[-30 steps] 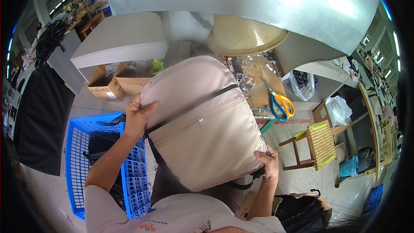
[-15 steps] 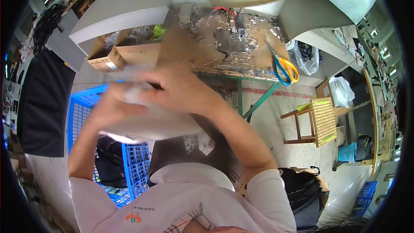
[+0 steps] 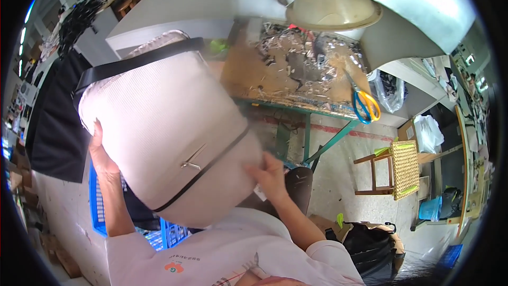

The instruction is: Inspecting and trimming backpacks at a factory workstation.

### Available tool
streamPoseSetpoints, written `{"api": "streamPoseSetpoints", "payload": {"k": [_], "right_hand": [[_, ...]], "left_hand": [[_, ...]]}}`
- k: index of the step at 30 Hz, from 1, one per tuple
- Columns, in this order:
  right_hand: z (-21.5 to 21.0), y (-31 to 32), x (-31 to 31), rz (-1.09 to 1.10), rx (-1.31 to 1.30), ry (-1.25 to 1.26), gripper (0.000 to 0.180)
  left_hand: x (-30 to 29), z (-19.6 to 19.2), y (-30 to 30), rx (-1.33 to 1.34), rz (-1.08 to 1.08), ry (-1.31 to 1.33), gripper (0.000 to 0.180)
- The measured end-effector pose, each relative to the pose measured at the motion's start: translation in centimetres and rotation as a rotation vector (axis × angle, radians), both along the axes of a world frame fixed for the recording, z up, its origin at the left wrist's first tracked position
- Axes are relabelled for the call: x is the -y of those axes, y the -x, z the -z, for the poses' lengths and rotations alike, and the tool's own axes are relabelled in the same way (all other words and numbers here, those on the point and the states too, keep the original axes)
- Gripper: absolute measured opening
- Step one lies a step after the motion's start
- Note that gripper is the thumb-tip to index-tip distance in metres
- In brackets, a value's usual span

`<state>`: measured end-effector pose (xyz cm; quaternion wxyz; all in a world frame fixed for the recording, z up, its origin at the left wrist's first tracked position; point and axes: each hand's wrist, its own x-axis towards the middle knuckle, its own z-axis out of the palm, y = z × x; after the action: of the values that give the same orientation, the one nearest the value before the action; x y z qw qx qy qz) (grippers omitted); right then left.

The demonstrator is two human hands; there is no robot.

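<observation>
A pale pinkish-white backpack (image 3: 169, 111) fills the space before me, tilted, with a wide black band across its far end. A thin black trim line crosses its nearer part, beside a metal zip pull (image 3: 191, 165). My left hand (image 3: 103, 153) grips its left side, the thumb on the front and the other fingers hidden behind. At the near right edge my right hand (image 3: 271, 177) is closed on the fabric, a small white tag (image 3: 260, 193) just below it. What lies under the backpack is mostly covered.
Ahead stands a worktable (image 3: 248, 82) strewn with scraps, with yellow-and-blue-handled scissors (image 3: 366, 107) at its right edge. A blue plastic crate (image 3: 96, 201) is partly hidden at left. At right are a woven-seat stool (image 3: 405, 169) and a black bag (image 3: 370, 249).
The pale backpack has swung up and turned into full view. My hands, close together and blurred before, have parted to its two sides. The view has shifted slightly.
</observation>
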<state>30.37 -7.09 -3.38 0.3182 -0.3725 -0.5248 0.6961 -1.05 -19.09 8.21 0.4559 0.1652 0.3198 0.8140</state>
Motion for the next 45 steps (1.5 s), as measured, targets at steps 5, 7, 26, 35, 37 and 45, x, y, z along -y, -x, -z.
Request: {"api": "streamPoseSetpoints", "payload": {"k": [5, 7, 26, 35, 37, 45], "right_hand": [[-4.2, -3.4, -7.0, 0.369, -0.269, -0.17, 0.007], [-3.8, -4.2, -9.5, 0.367, -0.259, -0.209, 0.007], [-4.9, -6.5, -14.6, 0.522, -0.009, -0.418, 0.002], [-5.5, -7.1, -15.0, 0.525, 0.026, -0.457, 0.003], [-5.7, -7.2, -14.9, 0.521, 0.028, -0.453, 0.003], [-5.1, -7.9, -14.4, 0.542, -0.007, -0.484, 0.01]], "left_hand": [[-5.2, 3.4, -3.0, -0.035, -0.078, 0.029, 0.053], [-7.2, 4.4, -3.9, 0.021, -0.042, 0.004, 0.051], [-14.3, 11.2, -5.7, 0.244, 0.122, -0.098, 0.04], [-15.0, 12.5, -6.2, 0.253, 0.139, -0.111, 0.044], [-15.2, 12.3, -6.4, 0.284, 0.171, -0.117, 0.041], [-15.3, 12.5, -7.1, 0.273, 0.174, -0.083, 0.043]]}}
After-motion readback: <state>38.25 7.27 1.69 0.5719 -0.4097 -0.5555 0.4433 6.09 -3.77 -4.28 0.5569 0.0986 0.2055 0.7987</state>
